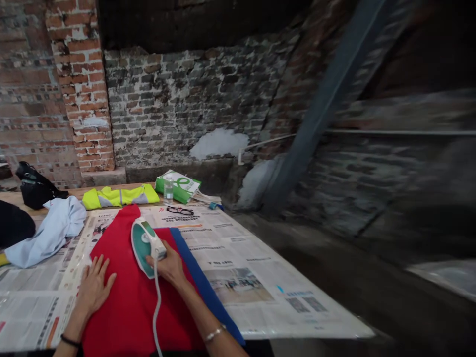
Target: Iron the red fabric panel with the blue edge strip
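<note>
The right hand (169, 265) holds the handle of a green and white steam iron (146, 245), and the iron sits on a red cloth (137, 307). The left hand (93, 287) lies flat and open on the same red cloth, with its fingers spread. The two hands are apart, with the iron just beside the left one. A white cord (156, 311) runs down from the back of the iron. The right wrist has a thin silver bracelet (214, 334), and the left wrist has a black band (70, 340).

A blue cloth edge (203, 282) shows along one side of the red cloth. Under it all are big sheets of newspaper (238, 280) spread on a wooden counter (70, 194). A pale blue shirt (48, 233) lies in a heap on the paper, and a dark cloth (13, 224) is next to it. Farther back are a yellow safety vest (119, 197), a black bag (35, 186), a green and white bag (178, 186) and a plastic bottle (168, 191). A pair of glasses (180, 210) sits on the newspaper (they are folded and look black). Behind it all is an old brick wall (178, 104).
</note>
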`<state>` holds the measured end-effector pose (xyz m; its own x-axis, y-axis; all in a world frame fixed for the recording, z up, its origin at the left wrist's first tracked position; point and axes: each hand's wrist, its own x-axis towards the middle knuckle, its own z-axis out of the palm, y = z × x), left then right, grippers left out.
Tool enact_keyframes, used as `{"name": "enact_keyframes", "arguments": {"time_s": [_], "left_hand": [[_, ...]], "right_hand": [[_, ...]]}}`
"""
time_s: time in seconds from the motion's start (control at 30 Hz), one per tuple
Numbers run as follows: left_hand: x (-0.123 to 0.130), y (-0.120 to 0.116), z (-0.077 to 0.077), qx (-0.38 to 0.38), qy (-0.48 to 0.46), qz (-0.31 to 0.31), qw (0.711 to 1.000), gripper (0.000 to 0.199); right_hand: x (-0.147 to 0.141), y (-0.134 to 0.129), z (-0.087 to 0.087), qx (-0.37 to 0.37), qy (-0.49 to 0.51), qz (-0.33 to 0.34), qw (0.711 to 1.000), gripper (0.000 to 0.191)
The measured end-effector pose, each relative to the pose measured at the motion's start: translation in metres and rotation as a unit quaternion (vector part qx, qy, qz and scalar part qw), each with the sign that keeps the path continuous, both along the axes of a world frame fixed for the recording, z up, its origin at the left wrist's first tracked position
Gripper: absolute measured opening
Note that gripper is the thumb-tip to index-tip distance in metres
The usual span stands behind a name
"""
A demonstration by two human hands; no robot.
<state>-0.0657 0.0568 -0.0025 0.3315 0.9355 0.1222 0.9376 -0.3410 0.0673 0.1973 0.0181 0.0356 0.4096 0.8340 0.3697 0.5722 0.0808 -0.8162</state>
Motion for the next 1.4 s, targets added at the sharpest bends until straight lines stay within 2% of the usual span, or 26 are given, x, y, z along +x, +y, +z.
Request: {"name": "enact_keyframes", "arguments": {"time_s": [0.07, 0.13, 0.33, 0.43, 0.5, 0.6, 0.7, 0.77, 0.8, 0.87, 0.93, 1.03, 1.1, 1.13, 1.2, 1.3, 1.4], "left_hand": [[0.0, 0.002, -0.002, 0.01, 0.002, 0.003, 1.0, 0.059], [-0.001, 0.003, -0.005, 0.019, 0.001, 0.003, 1.0, 0.058], [0.004, -0.002, -0.003, 0.015, -0.001, 0.006, 1.0, 0.059], [0.005, -0.005, 0.0, 0.016, -0.017, 0.002, 1.0, 0.058], [0.005, -0.006, 0.0, 0.014, -0.026, -0.003, 1.0, 0.057], [0.006, -0.008, 0.0, 0.004, -0.021, 0.002, 1.0, 0.057], [0.007, -0.008, 0.001, 0.003, -0.013, 0.01, 1.0, 0.057], [0.007, -0.008, 0.0, 0.004, -0.014, 0.013, 1.0, 0.057], [0.007, -0.008, -0.001, 0.004, -0.017, 0.011, 1.0, 0.057], [0.007, -0.008, -0.004, 0.007, -0.023, 0.004, 1.0, 0.057], [0.007, -0.01, -0.006, 0.012, -0.029, -0.001, 1.0, 0.057], [0.008, -0.011, -0.006, 0.008, -0.032, 0.001, 0.999, 0.057], [0.009, -0.011, -0.006, 0.003, -0.035, 0.001, 0.999, 0.057], [0.009, -0.012, -0.005, 0.002, -0.036, 0.001, 0.999, 0.057], [0.008, -0.012, -0.005, 0.001, -0.036, 0.001, 0.999, 0.056], [0.008, -0.012, -0.005, 0.004, -0.035, -0.001, 0.999, 0.056], [0.008, -0.013, -0.005, 0.005, -0.033, 0.002, 0.999, 0.057]], "right_hand": [[-0.005, 0.002, 0.001, -0.011, -0.001, 0.004, 1.0, 0.04], [-0.008, -0.009, -0.006, -0.008, 0.003, 0.001, 1.0, 0.043], [0.009, -0.094, -0.049, 0.021, 0.04, -0.065, 0.997, 0.053], [0.024, -0.109, -0.048, -0.009, 0.041, -0.084, 0.996, 0.046], [0.029, -0.093, -0.038, -0.043, 0.021, -0.08, 0.996, 0.041], [0.026, -0.044, -0.018, -0.096, -0.023, -0.104, 0.99, 0.036], [0.021, 0.001, 0.0, -0.118, -0.036, -0.123, 0.985, 0.036], [0.02, 0.01, 0.006, -0.117, -0.033, -0.119, 0.985, 0.035], [0.021, 0.006, 0.005, -0.12, -0.034, -0.117, 0.985, 0.035], [0.021, -0.016, -0.002, -0.13, -0.037, -0.111, 0.985, 0.039], [0.022, -0.052, -0.015, -0.127, -0.033, -0.105, 0.986, 0.046], [0.02, -0.108, -0.034, -0.079, -0.009, -0.123, 0.989, 0.053], [0.02, -0.126, -0.04, -0.053, -0.001, -0.135, 0.989, 0.055], [0.021, -0.126, -0.04, -0.051, -0.003, -0.138, 0.989, 0.055], [0.026, -0.108, -0.035, -0.071, -0.013, -0.139, 0.988, 0.051], [0.033, -0.055, -0.017, -0.126, -0.035, -0.162, 0.978, 0.041], [0.038, -0.009, 0.002, -0.149, -0.045, -0.183, 0.971, 0.036]]}}
